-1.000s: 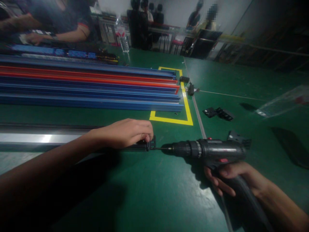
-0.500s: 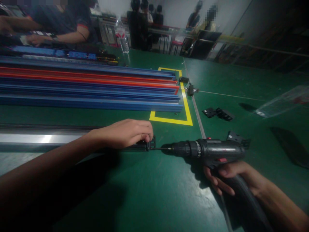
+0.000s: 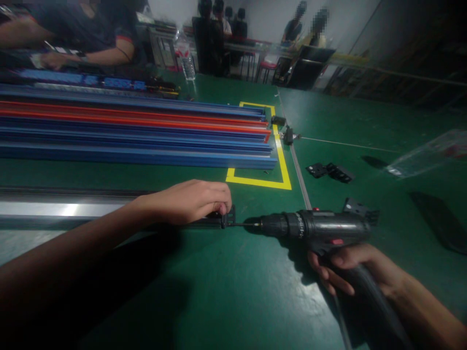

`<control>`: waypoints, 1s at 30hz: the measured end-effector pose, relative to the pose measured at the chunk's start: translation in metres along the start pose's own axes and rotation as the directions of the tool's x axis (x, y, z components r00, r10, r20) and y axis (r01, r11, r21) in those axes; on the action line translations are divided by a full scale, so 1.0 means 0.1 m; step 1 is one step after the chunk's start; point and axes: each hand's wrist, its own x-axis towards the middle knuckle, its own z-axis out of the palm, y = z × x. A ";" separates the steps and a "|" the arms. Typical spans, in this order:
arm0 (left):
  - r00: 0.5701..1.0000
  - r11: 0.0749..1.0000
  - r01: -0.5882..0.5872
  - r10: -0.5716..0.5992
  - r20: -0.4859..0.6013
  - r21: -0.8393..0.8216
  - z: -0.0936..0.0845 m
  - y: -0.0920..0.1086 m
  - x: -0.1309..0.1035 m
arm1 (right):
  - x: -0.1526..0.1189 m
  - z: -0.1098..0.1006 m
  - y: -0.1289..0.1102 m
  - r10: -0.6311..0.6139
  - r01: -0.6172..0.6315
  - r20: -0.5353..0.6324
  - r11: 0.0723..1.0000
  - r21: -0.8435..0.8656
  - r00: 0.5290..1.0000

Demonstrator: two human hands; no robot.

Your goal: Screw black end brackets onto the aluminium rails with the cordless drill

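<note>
My left hand (image 3: 197, 200) is closed on a small black end piece (image 3: 229, 216) at the right end of a long silver and dark rail (image 3: 54, 209). Wrapped round the grip of a black power drill (image 3: 328, 227) is my right hand (image 3: 343, 270). The drill lies level and points left, and its thin bit reaches the black end piece just below my left fingertips. Exactly where the bit's tip sits is too small to tell.
Blue and red long profiles (image 3: 146, 141) lie beyond the rail, inside yellow tape (image 3: 259, 183). Small black parts (image 3: 330, 171) and a clear bottle (image 3: 423, 153) are at the right. Another bottle (image 3: 187, 58) stands behind, near a person (image 3: 95, 39).
My hands, the drill and the rail hold the same places. At the back left, the person's arm has shifted slightly.
</note>
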 end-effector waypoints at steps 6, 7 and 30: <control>1.000 1.000 0.001 -0.001 0.003 0.006 0.00 0.00 0.00 | 0.01 -0.01 0.00 0.007 -0.007 0.000 1.000 -0.008 1.000; 1.000 1.000 0.004 -0.004 0.005 0.007 0.00 0.00 0.00 | 0.01 -0.01 0.00 0.003 -0.003 0.001 1.000 -0.005 1.000; 1.000 1.000 -0.008 0.008 -0.011 -0.018 0.00 0.00 0.01 | 0.01 0.01 0.00 -0.001 0.001 -0.004 1.000 0.018 1.000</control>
